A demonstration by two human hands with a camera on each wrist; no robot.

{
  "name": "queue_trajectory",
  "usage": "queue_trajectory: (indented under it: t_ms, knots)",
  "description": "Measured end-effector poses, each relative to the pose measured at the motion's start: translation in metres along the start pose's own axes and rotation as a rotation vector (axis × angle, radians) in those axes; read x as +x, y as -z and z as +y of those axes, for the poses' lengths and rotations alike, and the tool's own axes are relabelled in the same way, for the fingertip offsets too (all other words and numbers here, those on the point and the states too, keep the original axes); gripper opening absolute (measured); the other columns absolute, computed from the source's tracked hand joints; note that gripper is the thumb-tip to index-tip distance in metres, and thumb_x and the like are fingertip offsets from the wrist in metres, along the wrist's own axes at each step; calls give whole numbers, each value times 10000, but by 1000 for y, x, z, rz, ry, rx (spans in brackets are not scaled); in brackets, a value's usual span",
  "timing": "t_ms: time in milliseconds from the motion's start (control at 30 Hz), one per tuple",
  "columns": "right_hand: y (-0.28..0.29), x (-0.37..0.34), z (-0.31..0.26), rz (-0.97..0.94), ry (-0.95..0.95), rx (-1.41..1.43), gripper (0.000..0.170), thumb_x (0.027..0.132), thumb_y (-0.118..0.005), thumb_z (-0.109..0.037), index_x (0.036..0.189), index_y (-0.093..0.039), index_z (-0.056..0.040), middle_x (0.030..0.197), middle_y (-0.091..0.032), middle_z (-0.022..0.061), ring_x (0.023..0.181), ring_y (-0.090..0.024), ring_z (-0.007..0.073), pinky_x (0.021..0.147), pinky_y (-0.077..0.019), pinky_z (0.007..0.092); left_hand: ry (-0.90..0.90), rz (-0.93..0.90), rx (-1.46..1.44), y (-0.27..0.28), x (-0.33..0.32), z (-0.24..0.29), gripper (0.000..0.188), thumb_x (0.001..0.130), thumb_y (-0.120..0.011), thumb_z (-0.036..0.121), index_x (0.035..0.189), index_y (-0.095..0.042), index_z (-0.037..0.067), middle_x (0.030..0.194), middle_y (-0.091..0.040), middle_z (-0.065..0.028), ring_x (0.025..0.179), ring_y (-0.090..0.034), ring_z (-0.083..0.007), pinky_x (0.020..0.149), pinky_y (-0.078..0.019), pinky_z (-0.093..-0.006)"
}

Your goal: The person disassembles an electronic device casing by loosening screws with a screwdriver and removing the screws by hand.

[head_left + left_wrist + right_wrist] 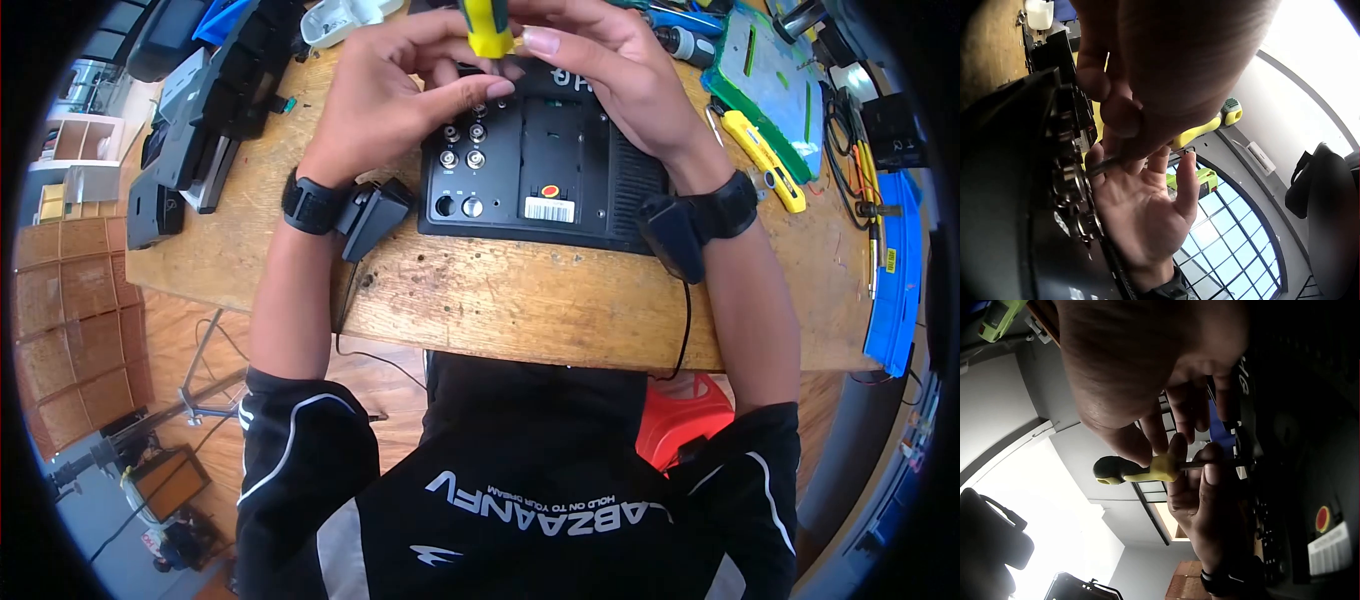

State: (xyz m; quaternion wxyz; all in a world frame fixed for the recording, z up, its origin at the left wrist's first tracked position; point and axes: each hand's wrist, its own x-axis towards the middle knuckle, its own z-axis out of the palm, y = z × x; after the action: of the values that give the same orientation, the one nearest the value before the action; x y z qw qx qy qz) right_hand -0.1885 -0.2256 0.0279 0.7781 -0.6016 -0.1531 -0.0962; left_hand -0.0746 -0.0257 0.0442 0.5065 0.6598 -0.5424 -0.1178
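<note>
A screwdriver with a yellow and dark handle (488, 35) (1163, 469) stands over the upper part of a black device (500, 190) with round metal connectors. My left hand (385, 110) (1179, 56) pinches its thin shaft low down, near the device. Around the handle are the thumb and fingertips of my right hand (630, 90) (1141, 369), the thumb against its lower end. In the left wrist view the palm of my right hand (1147, 219) faces the camera. Fingers hide where the screwdriver's tip meets the device.
A yellow cutter (765, 160) and a green-edged mat (770, 85) lie right of the device, with a blue tray (895, 270) beyond. Black equipment (225, 100) stands at the left and a white container (345, 20) at the back. The wooden table's (480, 300) front edge is nearest me.
</note>
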Motion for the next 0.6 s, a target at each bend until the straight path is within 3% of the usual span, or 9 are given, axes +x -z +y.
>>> queue_trajectory:
  t_ms: [33,100,200,233,300,367,500,600]
  knots:
    - [-2,0,0,19,-56,20,414,1006,-635,-101,1375,-560,72,1249,-672,127,1076,-665,150,941,-534,267,0,2,8,0,-2,-5,292,857,-850,96,1094,-725,-19,834,-729,-9,656,-575,-4,606,-463,-176]
    - [1,0,4,-5,-47,19,393,1004,-636,-82,1363,-573,66,1236,-677,121,1071,-664,149,936,-536,266,16,62,-117,-9,-3,0,236,831,-875,164,993,-780,21,668,-662,35,582,-530,-5,545,-402,-183]
    - [0,-2,0,-17,-68,-6,367,992,-655,-52,1337,-597,58,1219,-683,113,1060,-662,145,922,-541,267,10,86,-126,-11,-3,-2,226,818,-885,154,966,-779,20,625,-627,52,569,-520,2,529,-377,-186]
    - [-1,-2,-2,-13,-86,-12,361,981,-672,-40,1323,-608,56,1215,-685,111,1055,-662,143,913,-544,270,5,89,-131,-10,-2,-2,226,818,-885,154,966,-779,20,625,-627,52,569,-520,2,529,-377,-186]
    - [1,1,1,-43,-21,-63,362,969,-690,-37,1313,-616,53,1204,-690,110,1042,-665,138,903,-549,270,-42,27,174,-4,-3,-3,223,812,-889,147,957,-776,21,630,-630,57,564,-516,7,523,-375,-178]
    - [-9,3,-4,-24,76,-146,341,954,-715,-44,1272,-640,53,1201,-692,114,1013,-673,132,883,-557,263,-37,50,142,-2,-3,-9,222,812,-891,157,944,-774,22,626,-624,57,557,-505,7,515,-366,-177]
    - [0,0,-2,-26,-52,-21,401,960,-718,-77,1313,-600,71,1204,-689,121,1008,-674,131,888,-555,256,-21,70,130,-1,-3,-10,229,822,-886,175,965,-787,26,617,-608,58,535,-462,5,495,-340,-179]
    - [-1,0,3,7,-18,67,439,969,-714,-101,1349,-575,71,1168,-700,112,986,-677,121,879,-552,242,15,30,130,0,-4,-8,202,845,-867,148,984,-786,25,663,-635,54,581,-493,3,535,-376,-181]
